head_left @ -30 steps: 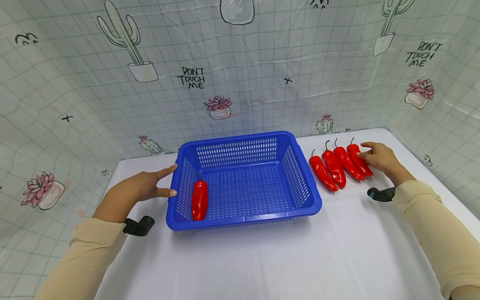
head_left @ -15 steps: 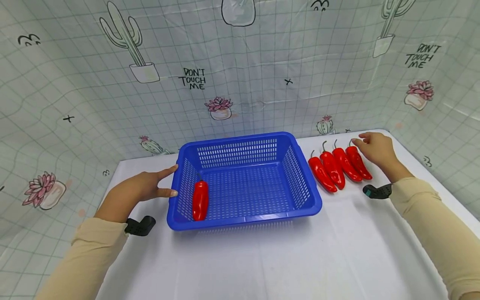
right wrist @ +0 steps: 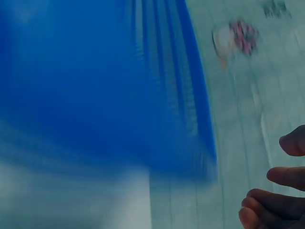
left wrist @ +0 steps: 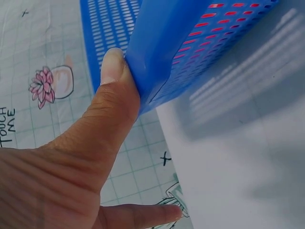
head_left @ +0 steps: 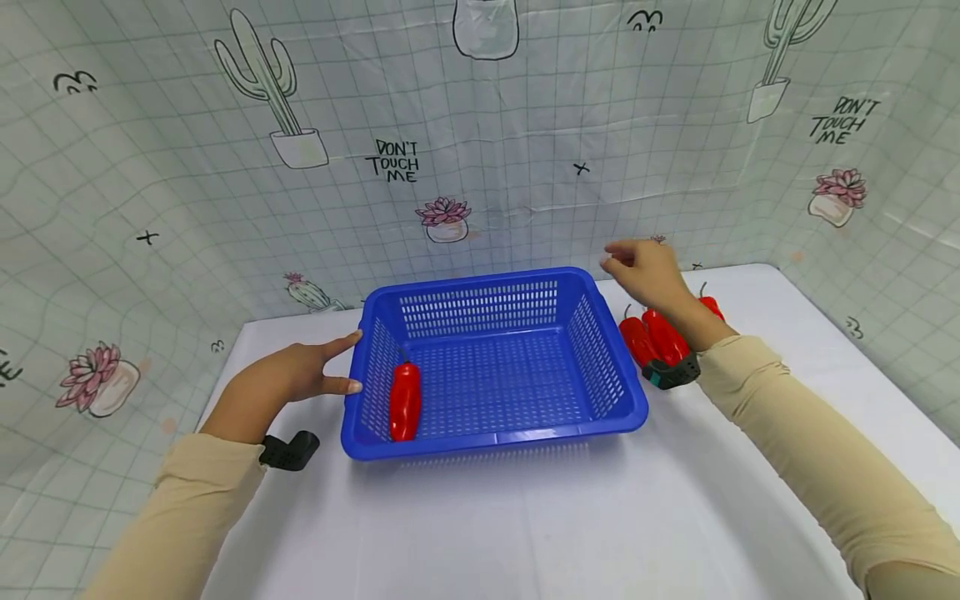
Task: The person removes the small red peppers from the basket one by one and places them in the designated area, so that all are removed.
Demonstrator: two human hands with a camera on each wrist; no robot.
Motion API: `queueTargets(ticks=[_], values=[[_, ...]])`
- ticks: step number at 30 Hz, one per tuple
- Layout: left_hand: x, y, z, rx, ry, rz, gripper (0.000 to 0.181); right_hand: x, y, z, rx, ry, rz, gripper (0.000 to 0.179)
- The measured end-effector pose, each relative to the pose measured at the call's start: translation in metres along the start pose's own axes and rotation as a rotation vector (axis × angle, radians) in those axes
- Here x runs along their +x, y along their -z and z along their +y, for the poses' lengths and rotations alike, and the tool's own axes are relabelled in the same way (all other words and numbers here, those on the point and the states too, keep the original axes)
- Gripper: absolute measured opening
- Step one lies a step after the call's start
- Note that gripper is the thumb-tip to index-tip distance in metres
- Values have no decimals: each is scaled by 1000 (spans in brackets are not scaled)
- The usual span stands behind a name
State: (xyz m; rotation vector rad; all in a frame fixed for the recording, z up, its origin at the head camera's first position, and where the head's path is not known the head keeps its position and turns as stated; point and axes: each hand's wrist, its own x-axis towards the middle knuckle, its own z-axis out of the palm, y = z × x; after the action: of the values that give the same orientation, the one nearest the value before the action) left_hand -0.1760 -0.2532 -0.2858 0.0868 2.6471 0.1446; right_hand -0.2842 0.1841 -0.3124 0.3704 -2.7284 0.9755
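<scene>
A blue slotted plastic basket point(head_left: 487, 438) stands on the white table. Inside it, along the left wall, lies one red chili pepper point(head_left: 405, 404). My left hand point(head_left: 288, 375) touches the basket's left rim, thumb and a finger extended; the left wrist view shows the thumb point(left wrist: 114, 76) against the rim. My right hand point(head_left: 647, 268) is raised near the basket's back right corner, holding nothing, its fingers point(right wrist: 286, 176) loosely bent in the right wrist view. Under the right forearm, more red chili peppers point(head_left: 666, 337) lie on the table, partly hidden by the wrist and its camera.
A cloth point(head_left: 525, 125) printed with cacti and grid lines hangs behind the table and at both sides. The white tabletop point(head_left: 480, 525) extends in front of the basket. Black cameras point(head_left: 291, 451) are worn at both wrists.
My right hand has left the rightmost chili pepper and swung left toward the basket's back right corner. The left hand stays at the rim, and the peppers have hardly moved.
</scene>
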Motion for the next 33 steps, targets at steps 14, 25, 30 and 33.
queueTargets(ticks=[14, 25, 30, 33], values=[[5, 0, -3, 3, 20, -13, 96, 17, -79, -137, 71, 179, -431, 42], [5, 2, -1, 9, 29, -26, 94, 15, -154, -178, 54, 89, -970, 43], [4, 3, 1, 9, 34, -36, 94, 11, -172, -180, 88, -8, -1136, 42], [3, 4, -1, 11, 37, -37, 95, 11, -178, -179, 94, 1, -1138, 40]])
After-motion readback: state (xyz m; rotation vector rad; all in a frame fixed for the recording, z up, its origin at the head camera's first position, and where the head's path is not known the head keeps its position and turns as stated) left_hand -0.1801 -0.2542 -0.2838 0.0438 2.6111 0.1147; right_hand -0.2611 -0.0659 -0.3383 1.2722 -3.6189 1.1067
